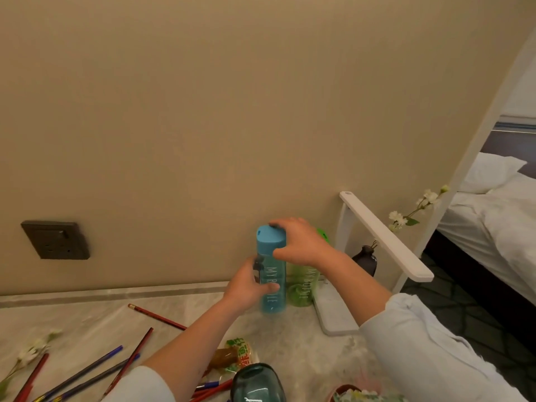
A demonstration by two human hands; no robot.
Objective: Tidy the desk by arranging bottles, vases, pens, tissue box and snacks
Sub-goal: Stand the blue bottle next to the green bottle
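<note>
now both of your hands are on the blue bottle (274, 268), which stands upright at the back of the desk (87, 323), close to the wall. your left hand (246, 285) wraps its fingers round the bottle's body, and your right hand (301, 245) grips the cap from above, thumb at the front. whether the base touches the desk is too blurred to tell. just beside it on the right stands the green bottle (303, 288), then a dark vase (366, 259) behind the white lamp (385, 242). pencils (156, 316) lie scattered at the left, and a snack packet (239, 353) and a teal glass vase (258, 382) sit near you.
</note>
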